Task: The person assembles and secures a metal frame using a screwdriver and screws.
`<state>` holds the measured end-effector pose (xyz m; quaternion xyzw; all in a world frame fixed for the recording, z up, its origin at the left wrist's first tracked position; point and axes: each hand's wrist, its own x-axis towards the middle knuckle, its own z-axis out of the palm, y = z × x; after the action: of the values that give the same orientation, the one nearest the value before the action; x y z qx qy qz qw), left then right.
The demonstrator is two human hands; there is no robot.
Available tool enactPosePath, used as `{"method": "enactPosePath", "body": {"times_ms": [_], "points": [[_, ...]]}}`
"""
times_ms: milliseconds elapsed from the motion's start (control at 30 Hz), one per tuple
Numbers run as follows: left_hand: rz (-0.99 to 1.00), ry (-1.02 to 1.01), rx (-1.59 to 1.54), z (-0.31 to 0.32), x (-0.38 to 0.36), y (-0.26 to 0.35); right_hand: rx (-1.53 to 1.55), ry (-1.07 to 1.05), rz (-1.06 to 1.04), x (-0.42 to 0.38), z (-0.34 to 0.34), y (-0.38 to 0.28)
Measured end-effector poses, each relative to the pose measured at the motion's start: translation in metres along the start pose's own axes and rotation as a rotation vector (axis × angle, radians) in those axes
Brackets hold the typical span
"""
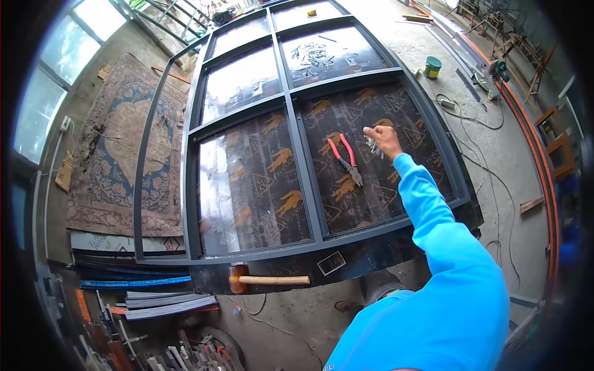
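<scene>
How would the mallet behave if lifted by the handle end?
Probably head-heavy: the mallet has a thick, blocky head on a slim wooden handle. The handle should stay stiff, being straight wood. If nudged, it may pivot around the head more than roll.

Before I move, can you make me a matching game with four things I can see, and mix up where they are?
Things:
1. Pliers
2. Mallet
3. Carpet
4. Tub

Places and colours:
A. Green, right of the big grey frame
B. Inside the frame, partly red
C. Left of the frame, patterned
D. Just outside the frame's near edge

Right pairs: 1-B, 2-D, 3-C, 4-A
</scene>
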<state>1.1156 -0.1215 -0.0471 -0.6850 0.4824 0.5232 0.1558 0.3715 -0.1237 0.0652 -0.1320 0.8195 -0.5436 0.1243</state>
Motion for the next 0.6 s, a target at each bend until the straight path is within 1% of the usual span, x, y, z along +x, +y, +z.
{"method": "enactPosePath", "body": {"times_ms": [67, 100, 167, 233, 267, 300, 333, 367, 400, 433, 467, 500, 533, 567, 600], "points": [[0.043, 0.056, -0.031, -0.008, -0.016, 0.028, -0.543, 0.295, 0.004, 0.033, 0.004, 0.024], [0.076, 0.098, -0.043, -0.014, -0.022, 0.045, -0.846, 0.371, -0.082, 0.054, 0.023, 0.070], [0.144, 0.216, -0.099, -0.027, -0.028, 0.089, -0.924, 0.439, -0.301, 0.063, 0.037, 0.086], [0.263, 0.354, -0.134, -0.047, -0.027, 0.135, -0.854, 0.382, -0.173, 0.078, 0.049, 0.082], [0.329, 0.418, -0.149, -0.056, -0.023, 0.154, -0.846, 0.407, -0.156, 0.089, 0.051, 0.081], [0.507, 0.457, -0.069, -0.062, -0.024, 0.174, -0.841, 0.420, -0.141, 0.095, 0.054, 0.080], [0.677, 0.493, 0.006, -0.066, -0.029, 0.197, -0.826, 0.353, -0.098, 0.093, 0.048, 0.064], [0.737, 0.355, -0.077, -0.056, -0.055, 0.251, -0.815, 0.283, -0.065, 0.088, 0.031, 0.039], [0.785, 0.216, -0.161, -0.050, -0.084, 0.295, -0.694, 0.312, -0.048, 0.075, 0.018, 0.018], [0.790, 0.154, -0.213, -0.044, -0.085, 0.308, -0.573, 0.354, -0.046, 0.072, 0.001, -0.005], [0.794, 0.091, -0.265, -0.038, -0.085, 0.321, -0.490, 0.329, -0.071, 0.053, -0.018, -0.022], [0.829, -0.047, -0.328, -0.024, -0.088, 0.346, -0.253, 0.210, -0.105, 0.024, -0.035, -0.038], [0.857, -0.189, -0.384, -0.008, -0.092, 0.372, -0.099, 0.160, -0.142, -0.007, -0.037, -0.039], [0.883, -0.277, -0.361, 0.015, -0.092, 0.394, 0.304, -0.137, 0.088, -0.056, -0.037, -0.049], [0.928, -0.386, -0.374, 0.041, -0.098, 0.414, 0.423, -0.331, 0.143, -0.114, -0.036, -0.063]]}}
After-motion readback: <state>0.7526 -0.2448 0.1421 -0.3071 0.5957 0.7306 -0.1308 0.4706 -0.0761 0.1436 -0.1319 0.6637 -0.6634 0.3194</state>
